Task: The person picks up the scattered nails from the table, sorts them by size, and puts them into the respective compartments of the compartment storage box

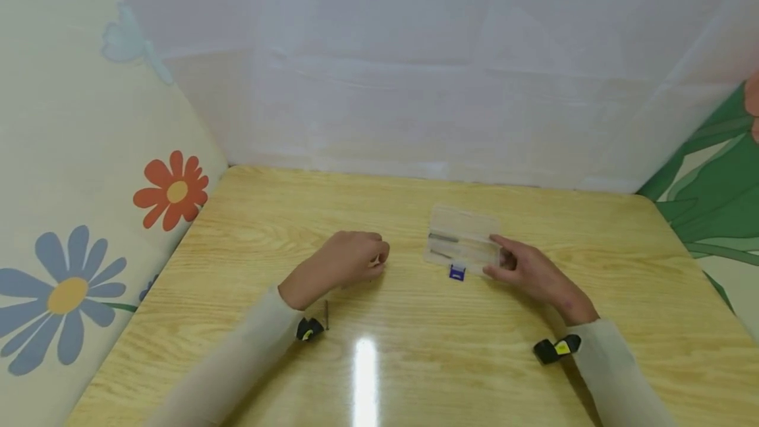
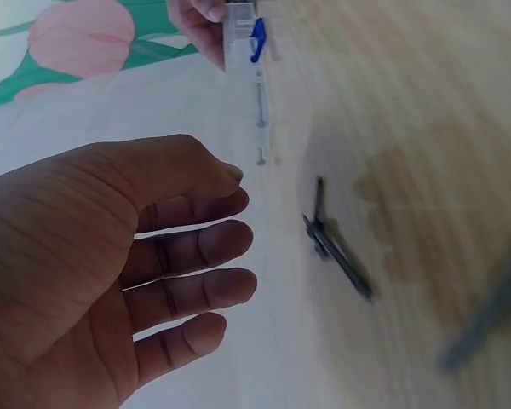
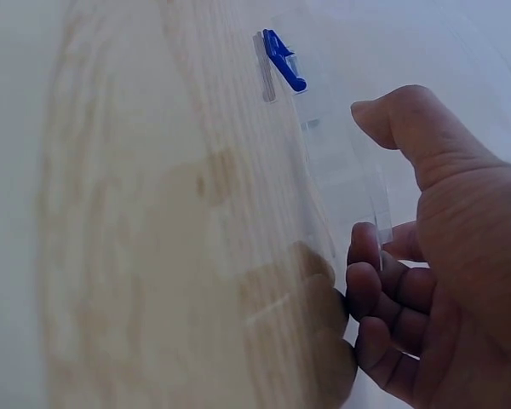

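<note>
A flat clear plastic case (image 1: pixel 468 224) with a blue latch (image 1: pixel 456 273) at its front edge lies right of the middle of the table. Two slim grey metal rods (image 1: pixel 443 238) show in its left part. My right hand (image 1: pixel 536 275) grips the case's right end between thumb and fingers. Left of the case, my left hand (image 1: pixel 340 259) hovers over the table, its fingers loosely curled round nothing. Under it, in the left wrist view, several thin dark metal rods (image 2: pixel 345 262) lie crossed. In the head view the hand mostly hides them.
Another slim rod (image 1: pixel 326 315) lies beside my left wrist. The wooden table (image 1: pixel 439 361) ends at a white sheet (image 1: pixel 379 117) behind. Flower-patterned panels (image 1: pixel 65 150) border it at left and right.
</note>
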A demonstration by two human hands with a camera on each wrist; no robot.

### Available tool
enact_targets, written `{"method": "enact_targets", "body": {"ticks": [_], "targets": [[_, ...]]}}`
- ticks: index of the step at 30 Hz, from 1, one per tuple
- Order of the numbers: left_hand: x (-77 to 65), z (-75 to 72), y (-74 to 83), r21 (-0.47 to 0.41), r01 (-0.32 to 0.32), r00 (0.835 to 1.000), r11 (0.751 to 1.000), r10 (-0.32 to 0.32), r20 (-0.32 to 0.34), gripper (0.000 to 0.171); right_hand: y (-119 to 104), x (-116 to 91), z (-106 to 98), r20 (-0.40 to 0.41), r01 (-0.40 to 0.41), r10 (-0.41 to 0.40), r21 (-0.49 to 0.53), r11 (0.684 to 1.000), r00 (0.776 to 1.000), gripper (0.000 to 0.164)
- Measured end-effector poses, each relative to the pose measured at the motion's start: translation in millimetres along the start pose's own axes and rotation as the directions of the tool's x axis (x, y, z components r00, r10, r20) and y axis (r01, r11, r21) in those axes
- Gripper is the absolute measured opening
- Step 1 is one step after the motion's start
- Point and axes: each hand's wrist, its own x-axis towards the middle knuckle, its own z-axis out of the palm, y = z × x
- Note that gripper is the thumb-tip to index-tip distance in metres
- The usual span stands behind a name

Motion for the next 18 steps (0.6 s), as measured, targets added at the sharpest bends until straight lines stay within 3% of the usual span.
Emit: {"method": "enact_targets", "body": {"ticks": [7,18], "targets": [[-35.2,-0.5,-10.2,0.012,-0.032,0.998,0.999,0.033,-0.052,0.009,-0.4,-0.2,0.2,-0.003,-0.014,0.014,-0.016,1.000,1.000,0.073],[-74.0,-1.8,-17.8,-0.030,-0.010,1.000,1.000,0.009,-0.009,0.009,-2.8,-0.6,-0.2,0.008,-0.014,0.014,-0.012,1.000,1.000,0.075]]}}
